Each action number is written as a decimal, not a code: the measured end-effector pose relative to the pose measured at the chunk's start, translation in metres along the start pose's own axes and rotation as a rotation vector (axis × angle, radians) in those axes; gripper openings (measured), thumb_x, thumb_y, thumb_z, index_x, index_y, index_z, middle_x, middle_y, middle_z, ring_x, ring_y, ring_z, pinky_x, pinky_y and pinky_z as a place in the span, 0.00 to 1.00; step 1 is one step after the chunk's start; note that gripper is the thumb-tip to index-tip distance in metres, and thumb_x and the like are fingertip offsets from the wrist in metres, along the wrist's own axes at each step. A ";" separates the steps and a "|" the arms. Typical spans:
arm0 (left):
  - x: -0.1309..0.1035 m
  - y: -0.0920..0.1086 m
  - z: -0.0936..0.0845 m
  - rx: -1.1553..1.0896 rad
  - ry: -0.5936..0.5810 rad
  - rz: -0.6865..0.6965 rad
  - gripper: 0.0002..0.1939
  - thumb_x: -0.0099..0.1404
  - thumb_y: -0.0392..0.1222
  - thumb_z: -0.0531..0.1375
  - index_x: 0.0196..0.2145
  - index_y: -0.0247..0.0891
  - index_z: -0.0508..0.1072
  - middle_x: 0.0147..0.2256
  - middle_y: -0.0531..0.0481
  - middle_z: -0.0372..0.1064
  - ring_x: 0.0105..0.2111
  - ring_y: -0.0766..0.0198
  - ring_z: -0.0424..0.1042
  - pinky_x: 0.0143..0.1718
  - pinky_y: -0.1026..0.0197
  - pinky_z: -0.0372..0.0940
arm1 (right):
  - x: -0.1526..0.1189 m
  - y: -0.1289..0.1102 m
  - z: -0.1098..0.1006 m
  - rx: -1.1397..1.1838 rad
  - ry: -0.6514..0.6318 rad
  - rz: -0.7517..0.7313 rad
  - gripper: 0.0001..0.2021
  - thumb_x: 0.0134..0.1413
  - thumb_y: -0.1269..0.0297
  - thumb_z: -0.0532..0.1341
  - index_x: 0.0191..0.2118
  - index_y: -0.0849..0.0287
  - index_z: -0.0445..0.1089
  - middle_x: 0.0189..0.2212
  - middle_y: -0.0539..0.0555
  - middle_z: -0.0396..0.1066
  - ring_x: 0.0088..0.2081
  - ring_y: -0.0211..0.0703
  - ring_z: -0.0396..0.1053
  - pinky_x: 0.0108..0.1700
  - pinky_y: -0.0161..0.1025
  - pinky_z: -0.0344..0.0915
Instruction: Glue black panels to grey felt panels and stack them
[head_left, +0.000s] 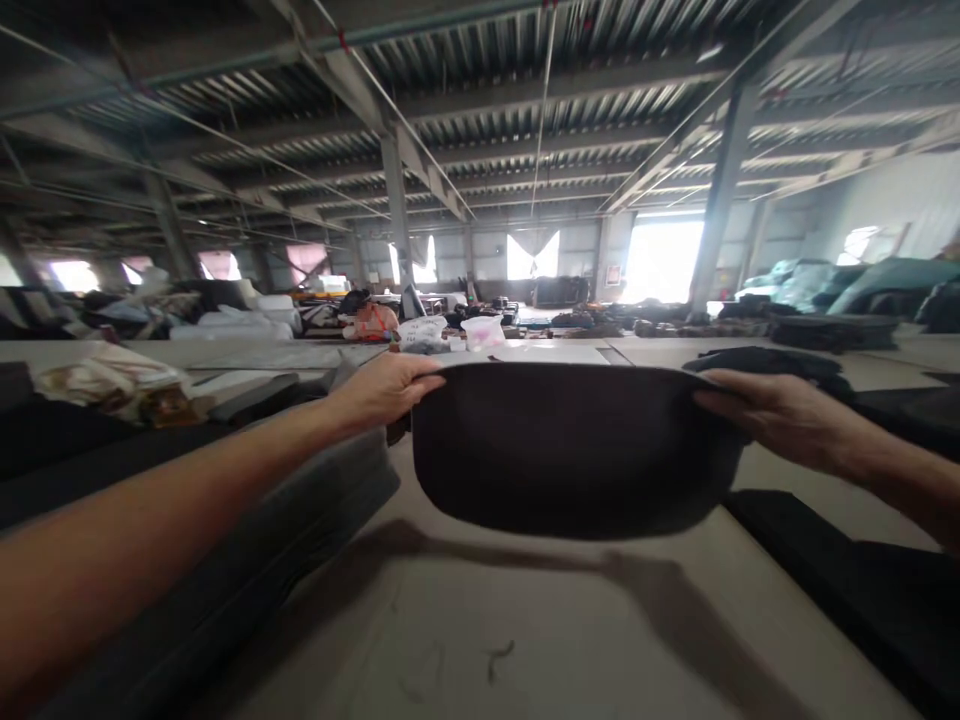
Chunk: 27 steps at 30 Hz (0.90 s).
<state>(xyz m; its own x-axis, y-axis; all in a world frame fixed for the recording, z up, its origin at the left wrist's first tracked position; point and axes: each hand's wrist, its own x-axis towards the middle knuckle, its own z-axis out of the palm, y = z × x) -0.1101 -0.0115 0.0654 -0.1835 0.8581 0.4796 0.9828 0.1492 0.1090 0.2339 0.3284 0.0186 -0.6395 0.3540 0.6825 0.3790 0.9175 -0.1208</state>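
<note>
A dark, round-cornered piece of sheet material (577,450) hangs upright above the pale table (480,620), its shadow falling on the surface below. My left hand (386,388) pinches its upper left corner between thumb and fingers. At the upper right corner, my right hand (772,410) grips the same piece. Both arms reach forward. A stack of dark grey material (322,510) lies under and beside my left forearm. More dark pieces (847,580) lie at the right, below my right forearm.
Beyond the piece are a white bag (421,333) and a pinkish translucent bag (482,332). A bundle of dark cloth (772,365) sits behind my right hand. Crumpled beige cloth (112,380) lies at the left. A person (371,318) is farther back.
</note>
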 end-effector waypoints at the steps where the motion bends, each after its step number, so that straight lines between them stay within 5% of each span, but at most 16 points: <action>1: 0.016 -0.002 -0.007 0.032 0.086 0.012 0.16 0.69 0.49 0.53 0.35 0.37 0.76 0.26 0.52 0.69 0.28 0.62 0.67 0.32 0.63 0.61 | 0.019 -0.003 -0.005 -0.016 0.026 0.023 0.36 0.62 0.30 0.49 0.41 0.60 0.78 0.26 0.55 0.73 0.25 0.35 0.67 0.29 0.34 0.61; 6: 0.074 -0.010 -0.031 0.148 0.543 0.212 0.20 0.73 0.48 0.50 0.51 0.36 0.75 0.45 0.45 0.75 0.45 0.56 0.72 0.50 0.56 0.65 | 0.074 -0.015 -0.027 -0.310 0.492 -0.006 0.34 0.73 0.41 0.40 0.55 0.62 0.72 0.38 0.60 0.75 0.36 0.42 0.71 0.36 0.39 0.59; 9: 0.097 -0.026 -0.009 0.161 0.561 0.182 0.22 0.74 0.40 0.46 0.59 0.33 0.69 0.58 0.43 0.67 0.60 0.58 0.63 0.64 0.54 0.56 | 0.088 -0.012 -0.011 -0.355 0.576 -0.066 0.22 0.77 0.54 0.45 0.60 0.60 0.68 0.49 0.61 0.74 0.47 0.45 0.72 0.42 0.40 0.61; 11: 0.107 -0.044 0.024 0.177 0.431 0.084 0.22 0.72 0.34 0.46 0.60 0.35 0.67 0.62 0.44 0.63 0.64 0.61 0.59 0.68 0.54 0.51 | 0.093 -0.005 0.017 -0.357 0.451 -0.033 0.17 0.76 0.62 0.49 0.61 0.57 0.67 0.54 0.60 0.71 0.51 0.48 0.70 0.43 0.41 0.62; 15: 0.111 -0.082 0.110 0.196 0.157 -0.033 0.17 0.71 0.30 0.52 0.52 0.36 0.74 0.54 0.43 0.71 0.57 0.58 0.69 0.62 0.51 0.63 | 0.090 0.016 0.097 -0.367 0.098 -0.045 0.18 0.69 0.73 0.53 0.60 0.58 0.69 0.54 0.61 0.72 0.50 0.53 0.72 0.47 0.44 0.65; 19: 0.098 -0.109 0.169 0.209 -0.006 -0.134 0.10 0.72 0.35 0.59 0.49 0.35 0.75 0.50 0.43 0.74 0.51 0.56 0.73 0.56 0.46 0.69 | 0.070 0.032 0.164 -0.342 -0.165 -0.120 0.21 0.61 0.81 0.53 0.51 0.56 0.75 0.49 0.57 0.76 0.47 0.50 0.74 0.50 0.43 0.67; 22: 0.087 -0.119 0.180 0.217 -0.055 -0.151 0.12 0.73 0.37 0.58 0.53 0.37 0.73 0.52 0.43 0.72 0.53 0.55 0.72 0.57 0.45 0.68 | 0.057 0.037 0.183 -0.322 -0.237 -0.104 0.23 0.61 0.81 0.51 0.54 0.56 0.73 0.53 0.57 0.73 0.48 0.50 0.74 0.44 0.41 0.70; 27: 0.077 -0.118 0.169 0.243 -0.098 -0.134 0.16 0.74 0.37 0.56 0.58 0.37 0.69 0.57 0.42 0.68 0.58 0.54 0.68 0.61 0.43 0.63 | 0.054 0.036 0.180 -0.274 -0.301 -0.083 0.27 0.60 0.82 0.47 0.58 0.56 0.71 0.58 0.59 0.69 0.52 0.52 0.73 0.47 0.43 0.70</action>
<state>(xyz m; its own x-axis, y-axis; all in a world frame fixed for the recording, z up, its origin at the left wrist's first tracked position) -0.2369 0.1203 -0.0578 -0.3205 0.8645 0.3871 0.9287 0.3673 -0.0515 0.0926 0.4130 -0.0782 -0.8269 0.3553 0.4359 0.4559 0.8774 0.1496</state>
